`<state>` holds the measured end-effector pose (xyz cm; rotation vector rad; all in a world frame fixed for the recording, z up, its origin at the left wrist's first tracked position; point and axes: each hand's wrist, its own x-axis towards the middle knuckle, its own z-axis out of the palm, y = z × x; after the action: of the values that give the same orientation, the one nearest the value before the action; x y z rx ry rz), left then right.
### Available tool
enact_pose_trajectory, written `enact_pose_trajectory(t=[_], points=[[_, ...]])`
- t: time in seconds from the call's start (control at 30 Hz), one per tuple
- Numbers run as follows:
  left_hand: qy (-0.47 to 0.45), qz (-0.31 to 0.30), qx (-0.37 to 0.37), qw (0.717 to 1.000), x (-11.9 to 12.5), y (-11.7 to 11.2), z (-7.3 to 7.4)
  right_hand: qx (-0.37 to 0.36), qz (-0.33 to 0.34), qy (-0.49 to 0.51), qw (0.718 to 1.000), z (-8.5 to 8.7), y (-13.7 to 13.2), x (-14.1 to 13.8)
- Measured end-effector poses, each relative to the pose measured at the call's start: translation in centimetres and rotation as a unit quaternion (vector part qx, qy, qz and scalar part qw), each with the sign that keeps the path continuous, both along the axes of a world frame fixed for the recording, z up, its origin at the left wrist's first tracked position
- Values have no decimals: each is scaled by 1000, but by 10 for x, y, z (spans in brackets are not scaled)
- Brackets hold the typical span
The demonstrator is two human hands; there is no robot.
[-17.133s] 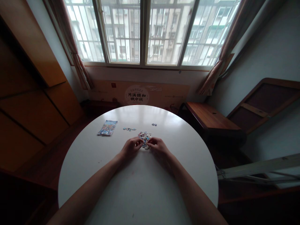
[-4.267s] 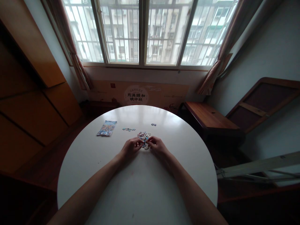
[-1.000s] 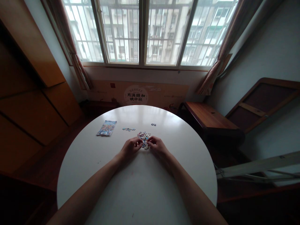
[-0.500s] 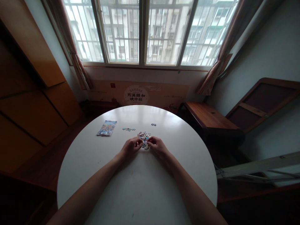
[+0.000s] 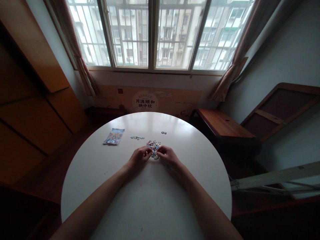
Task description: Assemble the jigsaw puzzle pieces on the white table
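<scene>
A small heap of jigsaw puzzle pieces [image 5: 154,146] lies on the white round table [image 5: 150,206], between my two hands. My left hand [image 5: 140,156] rests at the heap's left side, its fingers curled and the fingertips pinched at the edge of the pieces. From the right, my right hand [image 5: 167,154] reaches the same heap with thumb and fingers closed together. Whatever the fingertips hold is too small to make out. Beyond the heap lie a joined strip of puzzle pieces [image 5: 137,137] and, farther right, a smaller joined cluster [image 5: 163,133].
A colourful printed sheet or packet [image 5: 114,136] lies at the table's left. Past the table stand a low wooden bench [image 5: 225,123] on the right and a printed board [image 5: 172,98] below the barred window. Wooden cabinets [image 5: 57,103] line the left.
</scene>
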<state>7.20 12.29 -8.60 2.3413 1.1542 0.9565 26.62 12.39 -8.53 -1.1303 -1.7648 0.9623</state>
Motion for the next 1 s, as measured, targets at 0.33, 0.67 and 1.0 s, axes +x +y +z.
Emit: enact_pose_trajectory(t=[0.33,0.67,1.0], points=[[4,1,3,1000,0,-1,1,-3,8,-11,1000,0,1,1],[-1,1,-6,1000,0,-2,4,1,6,-24,1000,1,0,1],[-10,2,-9,1000,1,-1,3,-2,4,-18,1000,3,-1,1]])
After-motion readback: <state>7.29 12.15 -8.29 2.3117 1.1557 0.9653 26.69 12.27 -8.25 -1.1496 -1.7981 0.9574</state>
